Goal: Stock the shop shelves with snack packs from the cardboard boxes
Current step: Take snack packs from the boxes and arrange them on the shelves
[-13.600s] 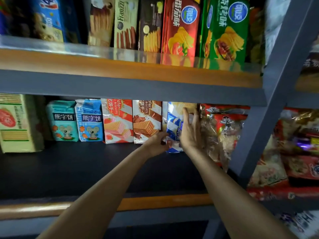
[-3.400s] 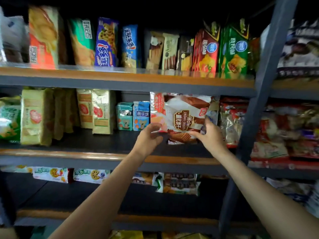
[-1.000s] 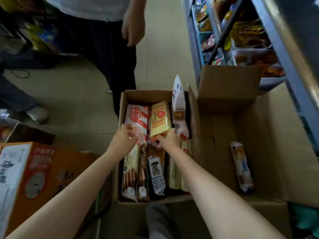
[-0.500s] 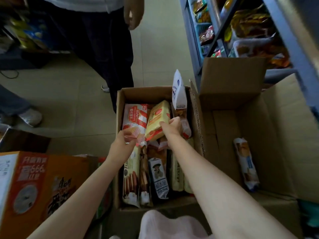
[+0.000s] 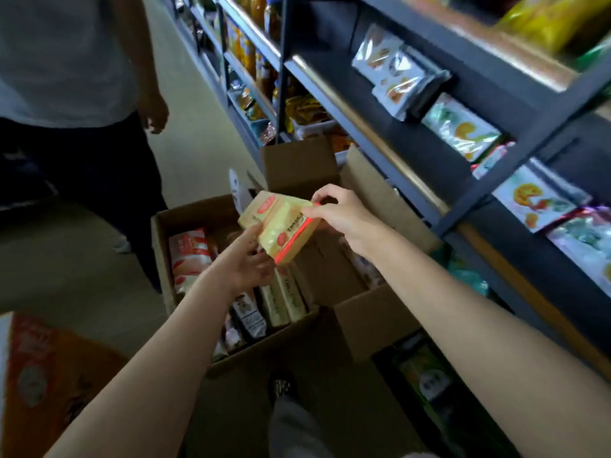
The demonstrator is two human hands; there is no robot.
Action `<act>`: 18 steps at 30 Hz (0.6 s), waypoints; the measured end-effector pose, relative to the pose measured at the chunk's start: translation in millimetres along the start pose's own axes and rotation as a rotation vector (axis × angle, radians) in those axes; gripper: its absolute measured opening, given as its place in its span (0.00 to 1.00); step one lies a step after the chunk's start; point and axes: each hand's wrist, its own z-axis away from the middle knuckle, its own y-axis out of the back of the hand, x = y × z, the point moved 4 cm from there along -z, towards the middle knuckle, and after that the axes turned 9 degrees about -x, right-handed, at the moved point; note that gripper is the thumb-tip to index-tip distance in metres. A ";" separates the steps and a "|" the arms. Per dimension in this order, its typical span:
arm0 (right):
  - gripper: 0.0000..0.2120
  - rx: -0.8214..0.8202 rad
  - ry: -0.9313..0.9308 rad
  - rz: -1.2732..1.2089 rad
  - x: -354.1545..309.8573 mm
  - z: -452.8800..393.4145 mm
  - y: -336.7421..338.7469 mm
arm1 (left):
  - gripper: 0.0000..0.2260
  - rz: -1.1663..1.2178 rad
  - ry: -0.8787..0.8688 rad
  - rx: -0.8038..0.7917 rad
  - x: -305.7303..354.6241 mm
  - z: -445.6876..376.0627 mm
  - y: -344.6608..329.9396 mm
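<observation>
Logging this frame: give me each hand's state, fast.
Left hand: holds the yellow snack pack from below.
Right hand: pinches the same pack's top edge.

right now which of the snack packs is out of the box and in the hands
The yellow pack with red edging: left hand and right hand hold it above the cardboard box; the others lie inside.
</observation>
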 end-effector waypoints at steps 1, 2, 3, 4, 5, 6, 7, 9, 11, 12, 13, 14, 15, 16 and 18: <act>0.06 0.024 0.028 0.002 -3.8 21.6 19.4 | 0.14 -0.017 -0.019 -0.054 -0.9 1.7 -21.1; 0.06 0.051 0.052 -0.005 -5.7 45.7 40.0 | 0.13 -0.057 -0.041 -0.108 -1.8 5.4 -45.7; 0.07 0.073 0.077 -0.023 -4.6 68.9 62.0 | 0.13 -0.100 -0.065 -0.171 -3.2 10.5 -73.9; 0.09 0.086 0.093 -0.057 -1.8 93.8 85.7 | 0.13 -0.151 -0.099 -0.240 -5.0 15.8 -101.8; 0.09 0.083 0.098 -0.108 2.4 120.4 109.2 | 0.13 -0.217 -0.145 -0.316 -7.9 22.5 -131.5; 0.08 0.072 0.090 -0.167 6.7 148.6 131.2 | 0.13 -0.291 -0.206 -0.399 -10.5 28.8 -159.2; 0.09 0.076 0.078 -0.233 10.7 176.5 152.3 | 0.15 -0.361 -0.262 -0.497 -15.0 36.7 -187.2; 0.20 0.138 0.080 -0.343 16.4 227.3 189.8 | 0.24 -0.515 -0.338 -0.680 -28.8 53.8 -240.4; 0.24 0.274 0.115 -0.368 16.3 272.3 222.2 | 0.33 -0.674 -0.359 -0.825 -51.5 75.1 -293.5; 0.22 0.361 0.125 -0.339 16.1 292.3 238.1 | 0.34 -0.739 -0.359 -0.876 -64.9 86.6 -319.1; 0.20 0.448 0.120 -0.278 15.1 312.2 252.3 | 0.32 -0.783 -0.353 -0.925 -78.5 97.6 -343.9; 0.19 0.530 0.107 -0.197 14.2 332.4 265.7 | 0.30 -0.818 -0.343 -0.973 -91.2 105.3 -367.5; 0.19 0.604 0.101 -0.129 15.3 352.6 279.1 | 0.29 -0.843 -0.336 -1.027 -104.9 115.9 -391.8; 0.19 0.672 0.107 -0.098 18.2 373.1 292.6 | 0.27 -0.866 -0.338 -1.067 -116.7 124.5 -414.8; 0.21 0.787 0.136 -0.099 25.9 411.1 318.8 | 0.25 -0.887 -0.390 -1.139 -136.7 143.8 -456.5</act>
